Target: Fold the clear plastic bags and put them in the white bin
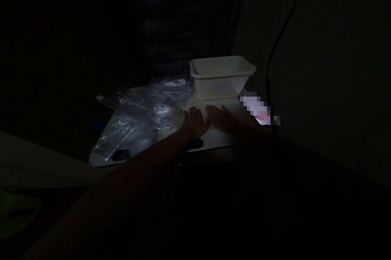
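In dim light, my left hand [194,122] lies palm down with its fingers spread over the front middle of a white table [218,141]. Close beside it on the right, my right hand [220,117] is also flat, fingers stretched out and pointing left. Neither hand shows anything held; whether something thin lies under them is too dark to tell. Clear plastic bags [146,107] are heaped to the left of my left hand. Beyond both hands stands a cream plastic tub [221,87] with a small label on its front.
A lit, blurred-out screen [256,109] lies at the table's right edge. A dark cable [275,48] hangs down past it, against the wall. Two dark oval cut-outs are in the table's front edge. A pale green object [18,211] is at the lower left.
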`<state>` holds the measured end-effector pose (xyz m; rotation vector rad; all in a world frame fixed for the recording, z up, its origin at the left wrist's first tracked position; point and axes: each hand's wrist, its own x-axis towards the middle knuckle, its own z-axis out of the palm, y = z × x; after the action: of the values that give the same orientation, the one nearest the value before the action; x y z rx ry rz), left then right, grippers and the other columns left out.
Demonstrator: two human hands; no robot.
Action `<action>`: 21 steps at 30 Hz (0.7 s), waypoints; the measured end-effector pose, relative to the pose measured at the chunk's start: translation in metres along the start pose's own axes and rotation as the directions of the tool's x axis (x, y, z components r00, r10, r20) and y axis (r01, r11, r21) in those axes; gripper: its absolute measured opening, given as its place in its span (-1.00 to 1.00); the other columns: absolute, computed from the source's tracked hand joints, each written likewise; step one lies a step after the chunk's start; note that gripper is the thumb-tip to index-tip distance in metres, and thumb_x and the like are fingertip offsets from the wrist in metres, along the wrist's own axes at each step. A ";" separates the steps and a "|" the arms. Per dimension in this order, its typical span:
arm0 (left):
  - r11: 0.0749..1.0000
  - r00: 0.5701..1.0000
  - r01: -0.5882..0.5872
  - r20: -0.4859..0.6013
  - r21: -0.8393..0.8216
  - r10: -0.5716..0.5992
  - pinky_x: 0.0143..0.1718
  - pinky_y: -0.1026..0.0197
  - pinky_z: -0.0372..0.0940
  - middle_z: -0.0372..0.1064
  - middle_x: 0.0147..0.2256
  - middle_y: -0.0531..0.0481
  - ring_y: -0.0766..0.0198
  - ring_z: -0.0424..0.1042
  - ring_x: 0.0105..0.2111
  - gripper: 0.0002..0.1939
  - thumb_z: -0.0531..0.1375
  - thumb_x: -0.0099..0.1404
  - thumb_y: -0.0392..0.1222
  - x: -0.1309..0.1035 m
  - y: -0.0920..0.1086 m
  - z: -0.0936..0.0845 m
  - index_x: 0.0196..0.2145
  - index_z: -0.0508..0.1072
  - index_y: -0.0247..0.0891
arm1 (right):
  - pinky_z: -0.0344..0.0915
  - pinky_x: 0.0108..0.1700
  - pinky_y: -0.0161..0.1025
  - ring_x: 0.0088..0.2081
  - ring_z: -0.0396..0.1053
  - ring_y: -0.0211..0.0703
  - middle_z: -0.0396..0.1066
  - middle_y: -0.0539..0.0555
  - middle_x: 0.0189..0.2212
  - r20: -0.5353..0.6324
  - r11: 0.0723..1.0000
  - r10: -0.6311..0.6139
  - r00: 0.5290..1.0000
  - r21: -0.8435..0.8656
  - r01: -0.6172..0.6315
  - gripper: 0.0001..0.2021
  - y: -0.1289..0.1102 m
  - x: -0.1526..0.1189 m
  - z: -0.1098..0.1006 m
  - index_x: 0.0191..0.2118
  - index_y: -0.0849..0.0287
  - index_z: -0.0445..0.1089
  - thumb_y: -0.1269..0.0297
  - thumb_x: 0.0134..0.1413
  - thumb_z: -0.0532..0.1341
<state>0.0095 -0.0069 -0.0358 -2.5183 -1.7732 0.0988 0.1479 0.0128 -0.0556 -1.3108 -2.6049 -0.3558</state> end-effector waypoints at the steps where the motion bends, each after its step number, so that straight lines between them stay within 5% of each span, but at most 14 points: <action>1: 1.000 1.000 0.002 0.006 -0.001 -0.002 0.03 -0.08 -0.26 -0.26 0.12 -0.37 -0.02 -0.28 0.11 -0.30 -0.29 0.18 0.06 0.000 0.000 0.000 0.09 -0.14 -0.59 | -0.05 -0.04 0.11 0.07 -0.02 -0.05 0.01 0.24 0.07 -0.005 1.000 0.003 1.000 -0.005 -0.003 -0.56 0.001 -0.001 0.001 0.03 0.33 0.06 0.23 0.10 -0.25; 12: 1.000 1.000 0.003 0.005 0.017 -0.003 0.03 -0.08 -0.26 -0.25 0.12 -0.37 -0.02 -0.28 0.11 -0.27 -0.36 0.17 0.11 0.000 0.000 0.000 0.09 -0.14 -0.59 | -0.06 -0.03 0.13 0.07 -0.01 -0.07 0.03 0.24 0.06 -0.087 0.995 0.082 0.993 -0.056 -0.087 -0.55 0.015 -0.011 0.008 0.03 0.30 0.05 0.19 0.11 -0.27; 21: 0.999 1.000 0.008 0.003 0.035 -0.008 0.02 -0.09 -0.24 -0.23 0.11 -0.37 -0.03 -0.27 0.11 -0.28 -0.35 0.18 0.10 -0.001 0.001 -0.001 0.09 -0.13 -0.59 | -0.04 -0.05 0.15 0.09 -0.05 -0.03 -0.02 0.27 0.08 -0.018 0.989 0.087 0.996 -0.119 -0.089 -0.54 0.032 -0.016 0.015 0.05 0.30 0.03 0.20 0.11 -0.29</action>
<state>0.0101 -0.0081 -0.0351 -2.4881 -1.7672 0.1324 0.1822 0.0241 -0.0701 -1.4514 -2.5402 -0.5109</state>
